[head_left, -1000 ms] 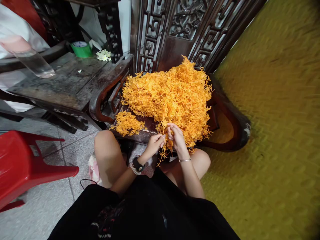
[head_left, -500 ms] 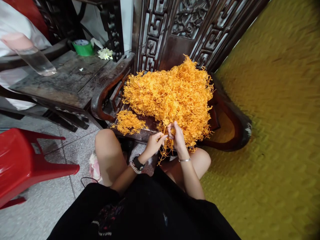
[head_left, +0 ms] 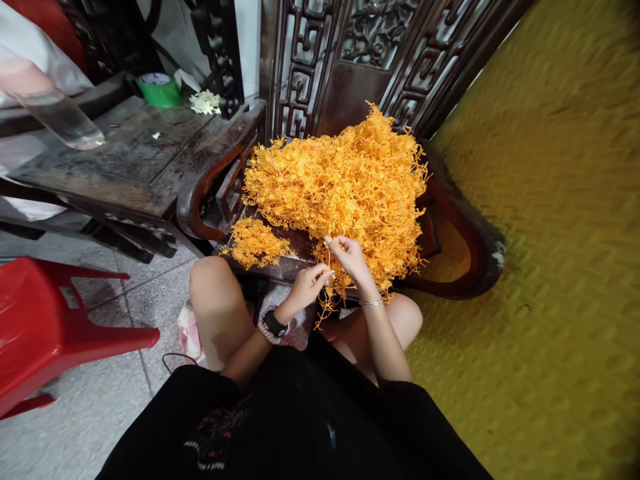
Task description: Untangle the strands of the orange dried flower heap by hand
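Observation:
Between my knees hangs an orange artificial-looking sprig point(head_left: 327, 308), its thin curly branches pointing down. My left hand point(head_left: 306, 287), with a dark watch and a beaded bracelet at the wrist, pinches its stem. Just above, my right hand point(head_left: 351, 259), wearing a silver bangle, has thumb and finger closed at the upper end of the same stem. Behind both hands, a large heap of orange sprigs point(head_left: 335, 180) fills most of the carved wooden chair's seat. A smaller orange pile point(head_left: 256, 243) lies apart at the seat's left front.
Left of the chair armrest point(head_left: 193, 207) stands a dark wooden table point(head_left: 120, 160) with green tape point(head_left: 159, 90), pale flowers point(head_left: 205, 102) and a clear bottle point(head_left: 65, 117). A red plastic stool point(head_left: 35, 327) is on the tiled floor at left. A yellow textured surface point(head_left: 560, 200) spans the right.
My right hand has shifted slightly up and left, its fingers now pinched together at the stem's top. My left hand keeps its grip nearly in place. The view has moved a little.

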Action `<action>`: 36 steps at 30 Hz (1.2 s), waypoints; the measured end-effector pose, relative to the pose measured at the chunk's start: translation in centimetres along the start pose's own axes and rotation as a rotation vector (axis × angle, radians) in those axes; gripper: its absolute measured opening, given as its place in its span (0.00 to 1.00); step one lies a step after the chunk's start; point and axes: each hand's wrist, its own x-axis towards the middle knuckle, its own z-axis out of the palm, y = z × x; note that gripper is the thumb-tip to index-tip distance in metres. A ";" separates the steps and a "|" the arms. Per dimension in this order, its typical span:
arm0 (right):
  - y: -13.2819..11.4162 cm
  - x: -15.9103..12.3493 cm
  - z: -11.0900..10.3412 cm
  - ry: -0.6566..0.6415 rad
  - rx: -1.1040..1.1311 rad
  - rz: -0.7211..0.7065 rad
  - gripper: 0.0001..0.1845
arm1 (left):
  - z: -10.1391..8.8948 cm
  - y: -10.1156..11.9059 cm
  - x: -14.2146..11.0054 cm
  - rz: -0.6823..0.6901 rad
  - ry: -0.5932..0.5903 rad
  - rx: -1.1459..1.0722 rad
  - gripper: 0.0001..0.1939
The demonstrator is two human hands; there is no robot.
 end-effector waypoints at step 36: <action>1.3 -7.2 -0.3 0.009 0.022 -0.109 0.14 | -1.3 2.2 4.8 -0.441 -0.097 -0.649 0.18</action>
